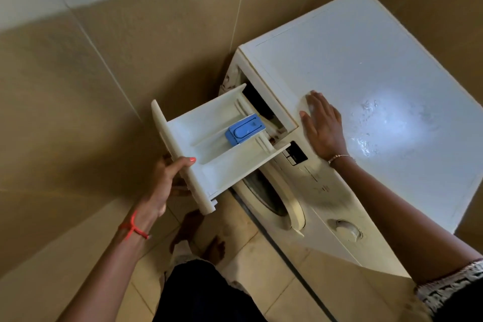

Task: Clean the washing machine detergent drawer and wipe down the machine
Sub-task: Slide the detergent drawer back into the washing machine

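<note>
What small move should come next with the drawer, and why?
Probably pull the drawer the last bit free of its slot. The left hand grips its front panel, only its rear end sits at the slot, and the right hand lies flat on top of the machine, seemingly to steady it.

The washing machine's [366,81] control panel [317,180] markings are unreadably blurred.
</note>
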